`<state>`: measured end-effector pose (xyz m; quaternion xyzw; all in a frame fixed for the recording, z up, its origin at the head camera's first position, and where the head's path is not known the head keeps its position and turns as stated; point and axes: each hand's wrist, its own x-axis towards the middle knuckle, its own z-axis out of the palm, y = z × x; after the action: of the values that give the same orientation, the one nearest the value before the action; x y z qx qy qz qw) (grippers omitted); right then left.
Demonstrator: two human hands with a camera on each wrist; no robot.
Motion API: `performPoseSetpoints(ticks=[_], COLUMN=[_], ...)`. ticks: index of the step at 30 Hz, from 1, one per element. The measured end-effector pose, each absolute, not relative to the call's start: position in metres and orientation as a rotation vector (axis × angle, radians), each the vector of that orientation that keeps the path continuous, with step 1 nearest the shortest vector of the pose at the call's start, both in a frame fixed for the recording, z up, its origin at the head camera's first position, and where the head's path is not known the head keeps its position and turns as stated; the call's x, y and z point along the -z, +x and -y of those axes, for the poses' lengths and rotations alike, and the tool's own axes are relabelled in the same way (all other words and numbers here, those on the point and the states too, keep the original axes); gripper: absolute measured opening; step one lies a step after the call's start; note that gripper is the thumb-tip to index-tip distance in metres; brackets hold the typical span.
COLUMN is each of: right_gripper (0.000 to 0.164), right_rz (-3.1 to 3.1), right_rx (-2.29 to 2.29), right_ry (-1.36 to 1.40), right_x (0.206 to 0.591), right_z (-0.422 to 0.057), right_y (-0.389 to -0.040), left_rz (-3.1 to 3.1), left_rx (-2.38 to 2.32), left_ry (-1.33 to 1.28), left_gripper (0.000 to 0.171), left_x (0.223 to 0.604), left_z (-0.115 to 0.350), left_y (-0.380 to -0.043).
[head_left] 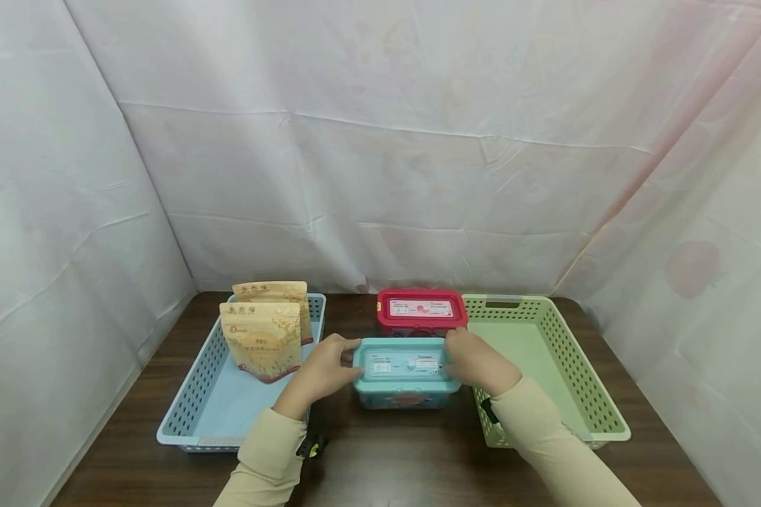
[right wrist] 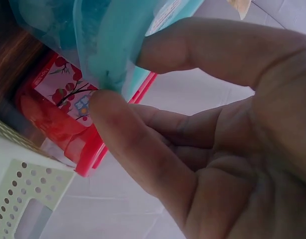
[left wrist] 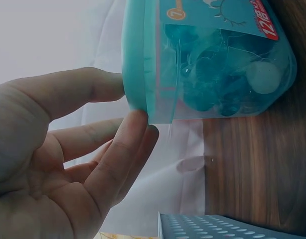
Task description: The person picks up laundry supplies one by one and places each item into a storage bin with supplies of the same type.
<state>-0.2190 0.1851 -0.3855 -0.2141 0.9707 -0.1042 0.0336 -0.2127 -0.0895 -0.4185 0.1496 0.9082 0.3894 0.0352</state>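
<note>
A teal-lidded plastic box (head_left: 407, 400) is in the middle of the head view, its clear walls showing teal, rounded contents in the left wrist view. My left hand (head_left: 322, 372) pinches the lid's left end between thumb and fingers. At the right end, my right hand (head_left: 482, 360) pinches the lid's rim with thumb and index finger, as the right wrist view shows. The lid (left wrist: 134, 55) sits on the box. Just behind stands a similar box with a red lid (head_left: 421, 295), partly hidden by the teal one.
On the left lies a blue perforated basket (head_left: 196, 394) with two yellow pouches (head_left: 263, 341) standing in it. A green perforated basket (head_left: 580, 366) is on the right, partly under my right forearm. White sheeting (head_left: 380, 176) hangs behind the dark wooden table (head_left: 387, 458).
</note>
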Motion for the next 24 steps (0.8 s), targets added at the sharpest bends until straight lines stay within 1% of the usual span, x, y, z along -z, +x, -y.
performPoseSetpoints(ticks=[1, 5, 8, 12, 15, 21, 24], right_gripper=[0.016, 0.021, 0.014, 0.013, 0.025, 0.029, 0.035], right_rz=[-2.984, -2.976, -2.946, -2.904, -2.889, -2.859, -2.835], right_rx=[0.312, 0.316, 0.389, 0.504, 0.554, 0.583, 0.580], right_ry=[-0.650, -0.623, -0.633, -0.659, -0.654, -0.668, -0.684], right_x=[0.386, 0.387, 0.387, 0.388, 0.389, 0.390, 0.389], right_z=[-0.185, -0.184, -0.186, -0.192, -0.196, -0.202, -0.204], right_y=[-0.219, -0.221, -0.221, -0.220, -0.219, -0.220, -0.223], left_rz=[-2.788, -2.778, -2.765, -2.739, -2.715, -2.686, -2.690], left_rx=[-1.201, -1.220, -1.245, -1.271, -1.297, -1.316, -1.315], left_ry=[0.457, 0.451, 0.451, 0.463, 0.470, 0.454, 0.452], left_gripper=[0.053, 0.054, 0.054, 0.054, 0.055, 0.056, 0.056], left_x=[0.418, 0.419, 0.420, 0.420, 0.420, 0.421, 0.421], left_z=[0.090, 0.092, 0.094, 0.097, 0.098, 0.098, 0.098], left_y=[-0.213, -0.213, -0.213, -0.212, -0.211, -0.211, -0.211])
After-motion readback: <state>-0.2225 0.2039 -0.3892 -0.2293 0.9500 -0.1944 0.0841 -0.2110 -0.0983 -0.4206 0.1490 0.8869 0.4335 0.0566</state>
